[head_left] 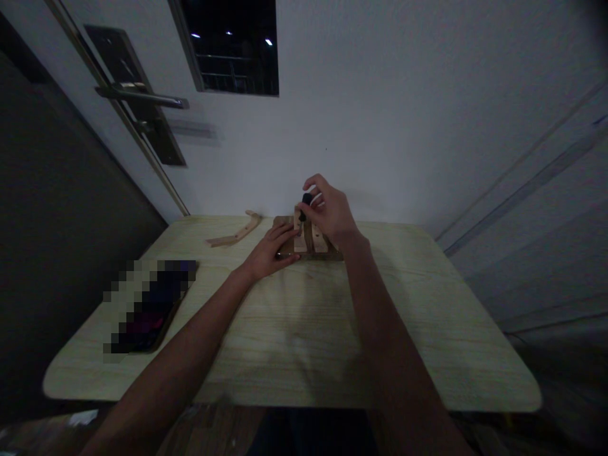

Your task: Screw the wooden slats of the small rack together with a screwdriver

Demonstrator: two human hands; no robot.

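White door (380,107) standing behind a pale wood-grained table (418,354), left hand (266,254) spreading its fingers against a brown rectangular board (327,256), right hand (335,213) working above, angled pale wooden piece (232,240) lying leftward, light wooden strips (300,244) resting on the board, small black-handled tool (306,199) being pinched in the right fingers.

It's pretty dim in here tbh, with a dark window (232,38) at 11 o'clock, door handle (142,97) at 10, whitish wall (555,215) at 3, brownish floor (204,434) at 7, pale wood-grain table (327,354) at 6.
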